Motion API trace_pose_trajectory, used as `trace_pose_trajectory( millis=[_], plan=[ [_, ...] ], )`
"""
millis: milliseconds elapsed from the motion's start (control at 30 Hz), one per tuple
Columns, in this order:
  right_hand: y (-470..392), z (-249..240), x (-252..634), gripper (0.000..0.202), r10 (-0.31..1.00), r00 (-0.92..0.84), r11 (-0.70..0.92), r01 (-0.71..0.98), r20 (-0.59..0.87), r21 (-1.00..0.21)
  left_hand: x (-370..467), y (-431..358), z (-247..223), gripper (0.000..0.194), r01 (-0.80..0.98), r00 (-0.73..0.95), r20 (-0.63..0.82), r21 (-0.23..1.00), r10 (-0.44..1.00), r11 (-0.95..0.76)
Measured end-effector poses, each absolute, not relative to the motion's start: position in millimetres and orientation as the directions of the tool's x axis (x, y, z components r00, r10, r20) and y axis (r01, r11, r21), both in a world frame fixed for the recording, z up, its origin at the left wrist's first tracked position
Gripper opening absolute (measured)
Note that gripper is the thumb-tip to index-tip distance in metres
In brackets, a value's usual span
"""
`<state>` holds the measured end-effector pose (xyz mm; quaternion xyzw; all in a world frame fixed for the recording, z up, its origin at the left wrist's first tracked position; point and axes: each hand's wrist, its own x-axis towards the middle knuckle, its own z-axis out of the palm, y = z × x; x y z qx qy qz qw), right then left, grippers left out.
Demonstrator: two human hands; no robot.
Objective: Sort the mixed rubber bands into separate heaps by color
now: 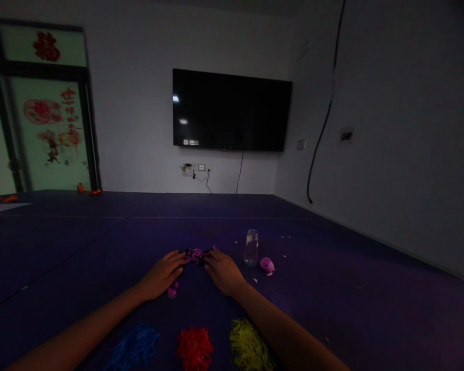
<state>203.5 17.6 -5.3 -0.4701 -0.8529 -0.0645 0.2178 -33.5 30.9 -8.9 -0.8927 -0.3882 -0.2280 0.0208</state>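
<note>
A small heap of pink and dark rubber bands (196, 255) lies on the purple table surface (201, 224). From the left, my left hand (163, 275) rests palm down with its fingers stretched out, the tips at the heap's edge. My right hand (225, 272) lies likewise on the other side, fingers apart and touching the bands. A few loose pink bands (172, 289) sit just below my left hand. Nearer to me are a blue pile (135, 348), a red pile (195, 348) and a yellow pile (249, 345) of bands, between my forearms.
A clear bottle (251, 250) stands uncapped right of my right hand, beside a pink cap-like piece (267, 265). White scraps (255, 280) dot the surface there. Small orange objects (81, 188) are at the far left edge. A television (232, 111) hangs on the wall behind.
</note>
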Motion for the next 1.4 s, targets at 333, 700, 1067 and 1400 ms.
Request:
trace_pose_trajectory(
  millis=[333,700,1067,1400],
  plan=[
    [18.1,-5.0,203.0,0.032,0.757,-0.479,0.568,0.819,0.444,-0.084,-36.0,37.8,-15.3,0.043,0.728,0.607,0.316,0.148,0.729,-0.670],
    [17.0,-4.0,202.4,0.033,0.770,-0.471,0.558,0.824,0.430,-0.097,-36.7,39.8,-17.1,0.042,0.708,0.610,0.360,0.152,0.706,-0.690],
    [15.2,-1.4,202.2,0.034,0.763,-0.493,0.579,0.809,0.418,-0.105,-36.8,38.8,-16.1,0.041,0.686,0.607,0.368,0.204,0.704,-0.698],
    [14.8,-2.3,201.4,0.032,0.756,-0.489,0.577,0.812,0.435,-0.088,-38.9,43.1,-19.7,0.040,0.672,0.635,0.361,0.177,0.683,-0.719]
  ],
)
